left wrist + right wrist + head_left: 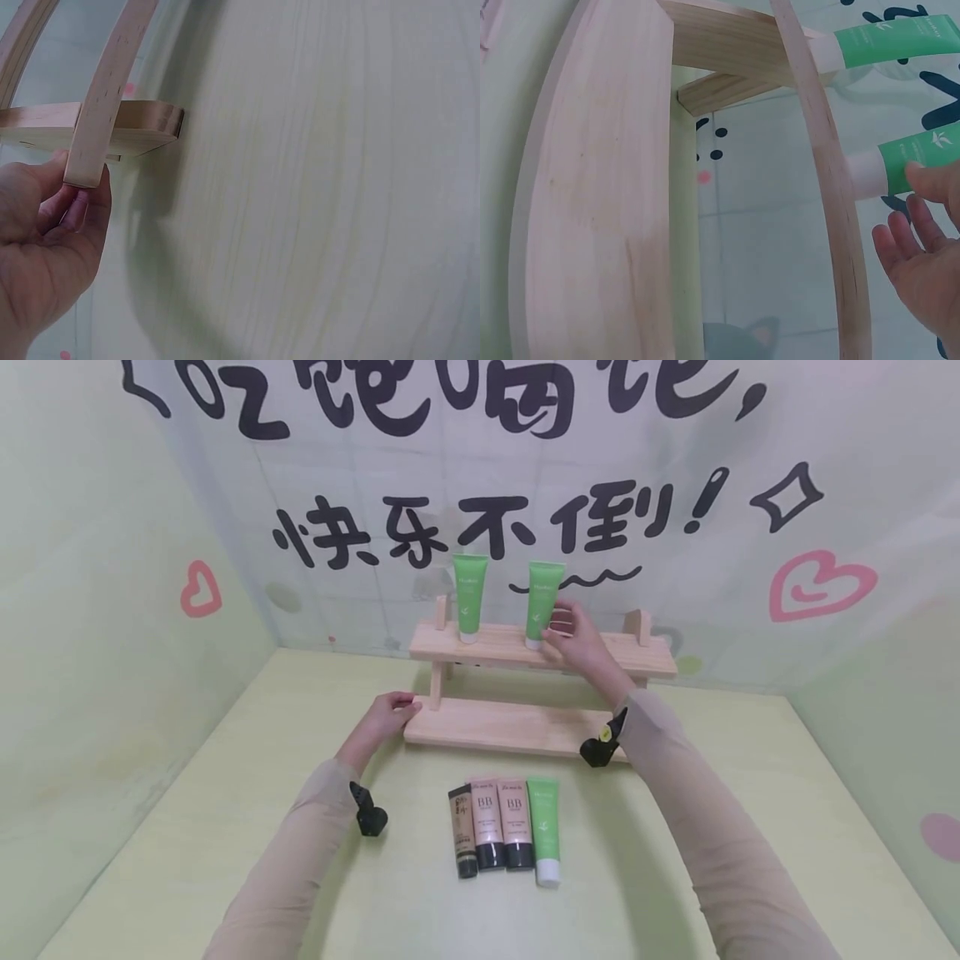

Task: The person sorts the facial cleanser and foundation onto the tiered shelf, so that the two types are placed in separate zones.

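Note:
A two-tier wooden shelf (495, 727) stands against the back wall. At the left end of its lower board, my left hand (392, 713) holds the edge; in the left wrist view the thumb and fingers of this hand (56, 247) pinch the board end (90, 157). Two green tubes stand cap down on the upper board: a left one (470, 597) and a right one (543, 602). My right hand (581, 639) pinches the right tube low down, its thumb against the tube in the right wrist view. The white cap (868, 174) rests at the board's edge.
On the table in front of the shelf, a brown tube (462, 831), two pink BB tubes, one left (487, 818) and one right (516, 818), and a green tube (546, 827) lie side by side. Behind the shelf hangs a printed wall sheet (480, 468).

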`<move>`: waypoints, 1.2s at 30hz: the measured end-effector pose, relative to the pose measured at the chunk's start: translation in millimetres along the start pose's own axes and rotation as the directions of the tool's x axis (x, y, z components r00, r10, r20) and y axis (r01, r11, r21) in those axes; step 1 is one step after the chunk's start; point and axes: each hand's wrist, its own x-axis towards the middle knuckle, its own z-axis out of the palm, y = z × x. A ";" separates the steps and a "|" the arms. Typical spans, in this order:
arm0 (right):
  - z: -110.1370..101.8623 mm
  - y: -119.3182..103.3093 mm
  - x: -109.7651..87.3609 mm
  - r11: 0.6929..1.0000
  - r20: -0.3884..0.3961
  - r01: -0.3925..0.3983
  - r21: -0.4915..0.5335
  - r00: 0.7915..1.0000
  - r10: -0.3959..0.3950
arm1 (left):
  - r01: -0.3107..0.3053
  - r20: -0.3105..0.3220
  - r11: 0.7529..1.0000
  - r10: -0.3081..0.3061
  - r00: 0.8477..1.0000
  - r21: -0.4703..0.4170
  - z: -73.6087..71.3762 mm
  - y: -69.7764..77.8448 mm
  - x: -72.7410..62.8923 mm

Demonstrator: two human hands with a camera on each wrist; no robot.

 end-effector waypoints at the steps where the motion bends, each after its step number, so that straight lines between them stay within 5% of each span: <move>1: -0.8 1.0 -1.3 1.000 -0.001 -0.005 -0.002 1.000 0.005 | 0.004 0.000 1.000 -0.004 1.000 0.001 -0.1 0.1 0.2; 11: -10.1 5.8 -26.7 0.997 -0.030 -0.059 -0.044 0.998 0.057 | -0.038 0.017 0.999 0.037 0.999 0.021 -0.3 2.3 2.1; 29: 1.7 40.3 -72.3 0.990 0.150 -0.140 0.013 0.979 0.136 | -0.020 0.036 1.000 0.021 0.999 -0.007 -0.5 -1.6 3.6; 36: 5.3 49.5 -86.4 0.983 0.202 -0.171 -0.062 0.963 0.180 | -0.015 0.037 1.000 0.015 0.999 -0.006 -1.4 -1.7 5.3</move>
